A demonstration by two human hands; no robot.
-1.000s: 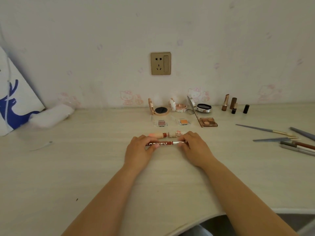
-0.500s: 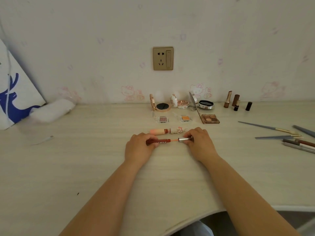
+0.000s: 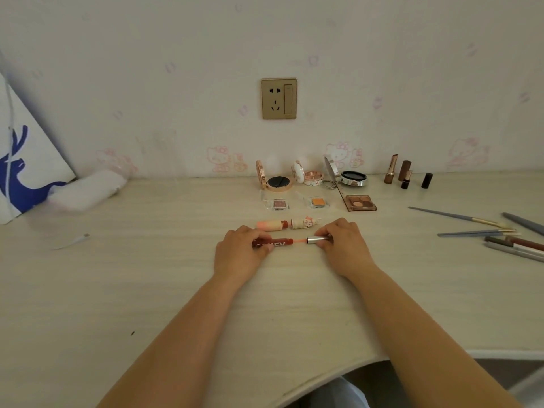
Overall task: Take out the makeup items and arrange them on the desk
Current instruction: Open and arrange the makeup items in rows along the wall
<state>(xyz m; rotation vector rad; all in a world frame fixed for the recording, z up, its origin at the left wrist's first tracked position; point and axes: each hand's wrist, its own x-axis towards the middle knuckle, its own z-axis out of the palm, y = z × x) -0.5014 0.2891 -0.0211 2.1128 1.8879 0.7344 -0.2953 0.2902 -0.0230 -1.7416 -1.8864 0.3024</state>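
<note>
A red lip gloss tube [image 3: 278, 242] lies on the pale desk [image 3: 147, 284], gripped at its left end by my left hand [image 3: 240, 251]. Its silver cap [image 3: 317, 239] is pulled a little way out to the right, pinched by my right hand [image 3: 343, 244], and a pink wand shows in the gap. Just behind lies a peach lip gloss [image 3: 272, 225] with its cream cartoon cap [image 3: 306, 222] drawn off beside it.
Open compacts [image 3: 276, 182], small eyeshadow pans [image 3: 279, 204] and a brown palette [image 3: 360, 202] stand in rows near the wall. Lipsticks [image 3: 391, 169] stand at the back right. Brushes and pencils [image 3: 482, 232] lie at the right edge. A white bag [image 3: 23, 160] and white roll [image 3: 88, 188] sit at left.
My right hand has drawn the silver cap rightward off the red tube, exposing the pink wand, while my left hand kept hold of the tube.
</note>
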